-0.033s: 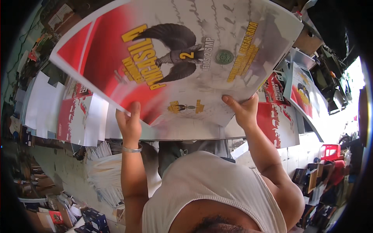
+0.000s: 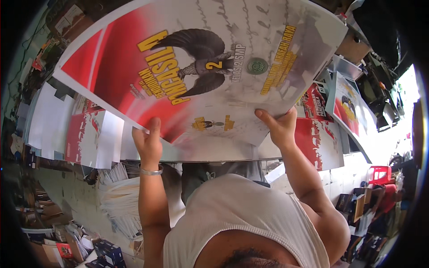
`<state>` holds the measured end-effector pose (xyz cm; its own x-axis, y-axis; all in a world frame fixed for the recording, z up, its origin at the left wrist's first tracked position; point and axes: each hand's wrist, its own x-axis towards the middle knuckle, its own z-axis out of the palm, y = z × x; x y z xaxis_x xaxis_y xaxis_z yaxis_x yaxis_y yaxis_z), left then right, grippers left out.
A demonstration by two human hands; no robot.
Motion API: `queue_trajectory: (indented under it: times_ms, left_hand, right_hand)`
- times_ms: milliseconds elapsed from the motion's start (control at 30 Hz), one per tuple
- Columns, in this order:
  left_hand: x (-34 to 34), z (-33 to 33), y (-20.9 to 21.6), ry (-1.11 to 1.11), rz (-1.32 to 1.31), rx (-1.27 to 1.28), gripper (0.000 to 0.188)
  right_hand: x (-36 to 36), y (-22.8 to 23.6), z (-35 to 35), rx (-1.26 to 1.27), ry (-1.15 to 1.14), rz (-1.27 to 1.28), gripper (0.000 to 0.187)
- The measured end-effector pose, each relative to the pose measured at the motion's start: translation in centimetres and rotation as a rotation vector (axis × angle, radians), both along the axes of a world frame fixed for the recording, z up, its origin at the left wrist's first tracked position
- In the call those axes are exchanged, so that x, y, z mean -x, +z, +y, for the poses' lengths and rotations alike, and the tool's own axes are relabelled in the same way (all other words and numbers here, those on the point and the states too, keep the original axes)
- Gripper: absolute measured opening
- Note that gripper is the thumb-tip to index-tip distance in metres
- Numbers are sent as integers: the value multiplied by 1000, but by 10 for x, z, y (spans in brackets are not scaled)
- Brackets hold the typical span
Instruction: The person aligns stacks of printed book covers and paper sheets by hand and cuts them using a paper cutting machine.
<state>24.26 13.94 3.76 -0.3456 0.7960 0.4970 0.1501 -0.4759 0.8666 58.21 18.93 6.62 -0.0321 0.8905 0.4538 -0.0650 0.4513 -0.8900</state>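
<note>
Both my hands hold a large printed cover sheet (image 2: 250, 27) by its near edge, raised and tilted over the table. It is white and red, with a dark winged bird and yellow lettering. At its near left edge my left hand (image 2: 148, 145) pinches it, thumb on top and fingers mostly hidden underneath; a metal bracelet circles that wrist. My right hand (image 2: 282, 129) grips the near right part the same way, thumb lying on the print. The sheet hides much of the table behind it. Whether it is one sheet or several, I cannot tell.
Red-and-white printed covers (image 2: 82, 140) and white paper stacks (image 2: 47, 123) lie at the left. More red covers (image 2: 319, 145) and a bird-printed cover (image 2: 351, 107) are at the right. Paper strips (image 2: 123, 196) are heaped below the table, and a red plastic item (image 2: 380, 174) stands at right.
The sheet's left corner has shifted slightly left and down, and the print has tilted a little. Both hands keep their grip in nearly the same places.
</note>
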Motion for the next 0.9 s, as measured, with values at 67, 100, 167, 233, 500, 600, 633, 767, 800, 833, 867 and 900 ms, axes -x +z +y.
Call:
queue_trajectory:
  times_ms: [67, 100, 167, 233, 500, 600, 633, 767, 800, 833, 867, 900]
  left_hand:
    - [-11, -6, 10, -34, -4, 20, 23]
    - [-21, -8, 20, -2, -43, 9, 20]
    - [-25, -13, 33, 26, -85, 16, 16]
    - [-14, -12, 37, -112, -67, -15, 17]
    - [0, -6, 3, 42, 6, -57, 26]
    - [2, -10, 10, -30, -29, -75, 33]
    - [4, -12, 13, -76, -61, -80, 37]
    - [4, -10, -3, 7, -49, -11, 38]
    - [-3, -3, -1, 71, -90, -90, 38]
    - [-11, 2, 3, 132, -131, -169, 38]
    - [-15, 1, 4, 130, -129, -172, 38]
    - [-18, -1, 5, 226, -98, -112, 38]
  right_hand:
    - [-3, 1, 3, 112, 37, -3, 31]
    - [-3, 3, 6, 111, 34, 0, 31]
    - [-4, 8, 0, 24, 33, -64, 32]
    - [-2, 11, 2, 70, 60, -33, 34]
    - [5, 0, 10, 56, 78, 20, 31]
    - [3, 4, 10, 63, 67, -63, 34]
    - [6, 6, 10, 79, 77, -40, 35]
    - [13, 2, 9, 82, 50, -13, 37]
    - [13, 1, 12, 79, 51, -12, 37]
    - [12, -1, 14, 90, 64, -21, 43]
    - [11, -3, 15, 101, 78, -30, 50]
    - [13, -7, 15, 98, 77, -27, 50]
